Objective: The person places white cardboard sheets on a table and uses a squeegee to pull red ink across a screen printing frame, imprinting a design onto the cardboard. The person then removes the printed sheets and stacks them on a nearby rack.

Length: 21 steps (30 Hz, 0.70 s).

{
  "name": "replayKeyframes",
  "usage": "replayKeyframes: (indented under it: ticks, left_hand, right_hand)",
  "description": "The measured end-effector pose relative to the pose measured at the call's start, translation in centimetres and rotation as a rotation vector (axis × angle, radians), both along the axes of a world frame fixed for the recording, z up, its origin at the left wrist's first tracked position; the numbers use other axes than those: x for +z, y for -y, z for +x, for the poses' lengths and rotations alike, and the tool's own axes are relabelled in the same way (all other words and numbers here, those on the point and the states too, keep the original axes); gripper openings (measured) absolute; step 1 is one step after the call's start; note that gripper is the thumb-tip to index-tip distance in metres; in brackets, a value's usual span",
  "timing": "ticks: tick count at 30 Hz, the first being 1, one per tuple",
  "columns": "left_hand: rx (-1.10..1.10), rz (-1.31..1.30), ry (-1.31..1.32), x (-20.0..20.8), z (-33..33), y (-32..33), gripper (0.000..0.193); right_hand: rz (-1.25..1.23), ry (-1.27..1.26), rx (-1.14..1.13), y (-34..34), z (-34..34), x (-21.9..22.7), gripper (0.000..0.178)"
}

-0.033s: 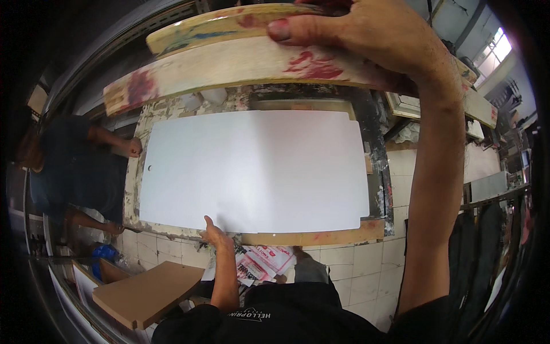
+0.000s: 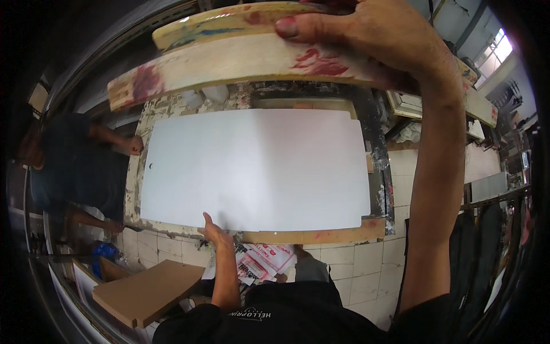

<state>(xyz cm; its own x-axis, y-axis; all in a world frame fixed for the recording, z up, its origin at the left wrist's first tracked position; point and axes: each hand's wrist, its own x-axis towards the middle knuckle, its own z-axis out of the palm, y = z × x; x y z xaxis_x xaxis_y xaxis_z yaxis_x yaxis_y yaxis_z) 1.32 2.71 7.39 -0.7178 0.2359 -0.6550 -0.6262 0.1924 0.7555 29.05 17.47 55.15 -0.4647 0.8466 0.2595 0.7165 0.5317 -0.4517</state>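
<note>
A large white sheet point(image 2: 252, 172) with notched right corners and a small hole near its left end lies flat on a worn, paint-spattered table point(image 2: 133, 189). My left hand point(image 2: 216, 234) is at its near edge, thumb over the rim and the other fingers mostly hidden. Above the far side, a pale wooden frame point(image 2: 229, 64) with red paint smears is held raised and tilted. My right hand point(image 2: 366, 28) grips it together with a yellowish, blue-stained wooden bar point(image 2: 200, 33) along its top. That thumb presses on the bar; the remaining fingers are largely out of sight.
A person in dark clothes point(image 2: 80, 166) stands at the table's left end, one hand point(image 2: 136, 145) by its edge. A brown board stack point(image 2: 149, 289) sits low at left, near printed sheets point(image 2: 266, 261) below the table. Dark hanging material point(image 2: 487, 258) lines the right.
The raised wooden frame and the bar, with my right hand on them, have shifted slightly right and up. My left hand stays at the sheet's edge.
</note>
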Motion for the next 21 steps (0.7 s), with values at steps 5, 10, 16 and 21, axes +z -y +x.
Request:
replayKeyframes:
  ticks: [5,10,16,21]
  left_hand:
    - [0.021,0.129,0.113,0.1,-1.6,0.2,0.089]
    - [-0.110,0.104,0.078,1.1,-1.3,1.4,0.065]
    - [-0.370,0.126,0.115,1.1,-2.5,2.8,0.081]
    - [-0.455,0.080,0.036,-0.4,-3.8,3.8,0.117]
  right_hand:
    - [0.078,0.055,-0.075,0.8,-0.4,-0.5,0.067]
    - [-0.052,0.100,-0.287,-0.6,-0.8,-0.3,0.066]
    - [-0.004,-0.007,-0.052,-1.4,1.5,-2.1,0.061]
    - [0.110,0.079,-0.043,-0.2,1.8,-3.8,0.053]
